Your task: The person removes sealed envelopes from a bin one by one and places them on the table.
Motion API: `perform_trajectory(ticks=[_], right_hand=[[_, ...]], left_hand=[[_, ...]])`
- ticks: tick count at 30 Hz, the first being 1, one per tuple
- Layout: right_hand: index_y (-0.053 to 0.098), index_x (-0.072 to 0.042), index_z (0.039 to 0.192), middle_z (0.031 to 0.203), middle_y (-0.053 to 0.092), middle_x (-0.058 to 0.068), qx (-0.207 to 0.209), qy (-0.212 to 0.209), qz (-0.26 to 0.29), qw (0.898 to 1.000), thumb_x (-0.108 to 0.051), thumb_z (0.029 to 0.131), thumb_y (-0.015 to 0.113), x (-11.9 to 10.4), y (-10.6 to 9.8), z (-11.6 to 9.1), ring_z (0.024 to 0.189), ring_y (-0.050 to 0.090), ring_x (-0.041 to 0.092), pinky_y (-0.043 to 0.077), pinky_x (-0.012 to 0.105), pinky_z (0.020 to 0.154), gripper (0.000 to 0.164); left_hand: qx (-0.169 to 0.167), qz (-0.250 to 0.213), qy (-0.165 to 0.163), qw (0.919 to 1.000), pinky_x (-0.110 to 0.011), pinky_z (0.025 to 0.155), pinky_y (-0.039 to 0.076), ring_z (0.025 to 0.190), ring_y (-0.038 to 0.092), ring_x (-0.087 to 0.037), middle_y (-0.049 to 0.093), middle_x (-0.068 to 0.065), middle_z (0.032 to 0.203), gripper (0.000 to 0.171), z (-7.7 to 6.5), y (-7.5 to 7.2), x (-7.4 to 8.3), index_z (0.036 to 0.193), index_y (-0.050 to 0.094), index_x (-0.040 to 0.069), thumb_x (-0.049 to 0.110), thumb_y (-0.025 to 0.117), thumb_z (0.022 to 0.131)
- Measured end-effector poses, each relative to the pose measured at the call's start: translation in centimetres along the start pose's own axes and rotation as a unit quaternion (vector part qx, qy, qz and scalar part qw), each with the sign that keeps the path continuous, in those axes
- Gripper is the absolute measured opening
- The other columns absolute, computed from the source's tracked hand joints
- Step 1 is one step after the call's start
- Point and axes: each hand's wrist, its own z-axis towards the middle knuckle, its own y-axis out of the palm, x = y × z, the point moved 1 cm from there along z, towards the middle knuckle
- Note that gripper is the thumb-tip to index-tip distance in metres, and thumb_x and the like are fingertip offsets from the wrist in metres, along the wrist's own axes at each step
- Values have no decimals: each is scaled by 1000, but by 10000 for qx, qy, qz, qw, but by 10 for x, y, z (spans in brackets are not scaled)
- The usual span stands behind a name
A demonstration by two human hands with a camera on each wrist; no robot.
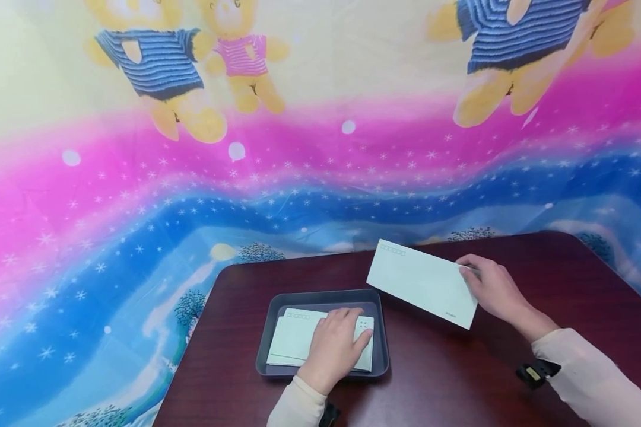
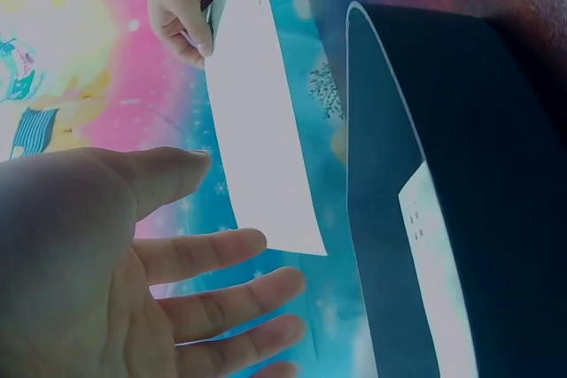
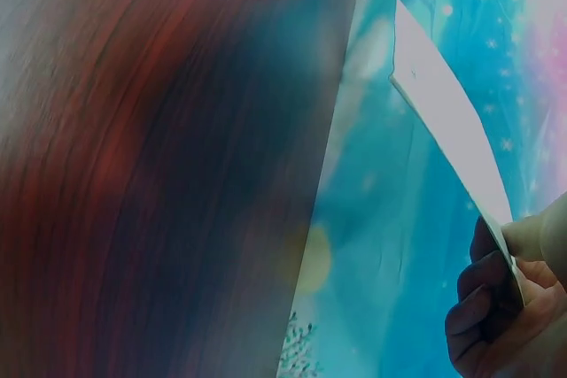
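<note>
A white envelope [image 1: 422, 284] is held up off the table by my right hand [image 1: 494, 290], which pinches its right end between thumb and fingers. In the right wrist view the thumb lies on one face of the envelope [image 3: 452, 121] and the curled fingers on the other. My left hand [image 1: 336, 344] is over a dark grey tray [image 1: 323, 295], above several stacked white envelopes [image 1: 288, 341]. The left wrist view shows the left hand [image 2: 213, 281] with fingers spread and nothing in its palm, beside the tray's wall [image 2: 478, 130].
The tray stands on a dark reddish-brown table [image 1: 438, 367], near its left side. Behind the table hangs a cloth [image 1: 299, 148] printed with bears and snowflakes. The table's far edge runs just behind the raised envelope.
</note>
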Motion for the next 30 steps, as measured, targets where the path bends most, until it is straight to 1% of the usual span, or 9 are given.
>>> perform_trajectory(ticks=[7,10,17,27,30], right_hand=[[62,0,110,104,65,25,63,66,-232,9997,-15,96,48,15,-10,-4,87,61,35,46,46,66,25],[61,0,111,105,64,26,5,105,-276,9996,-16,96,48,21,-13,-6,88,61,36,46,47,65,25],[61,0,113,110,61,29,-95,268,-392,9988,-19,97,48,38,-20,-10,93,59,43,48,52,67,28],[58,4,117,113,58,31,-467,601,-508,9958,-19,97,48,60,-21,-18,93,58,41,49,49,66,32],[59,4,116,113,58,32,-444,650,-570,9953,-17,97,49,67,-22,-22,93,58,43,49,49,65,31]], left_hand=[[-79,59,120,9999,-39,81,48,107,57,-19,65,-3,113,44,0,3,7,121,62,13,43,55,90],[-99,45,145,9998,-38,81,48,107,57,-19,65,-3,113,43,1,3,9,120,63,13,43,55,90],[-97,89,204,9997,-38,81,48,107,58,-19,65,-3,112,42,2,1,13,120,63,14,42,54,91],[-162,134,267,9994,-37,80,48,106,58,-18,65,-1,114,43,2,1,18,121,63,15,45,53,91],[-144,139,290,9994,-37,80,48,106,58,-18,65,-2,114,43,2,2,19,120,63,15,44,54,90]])
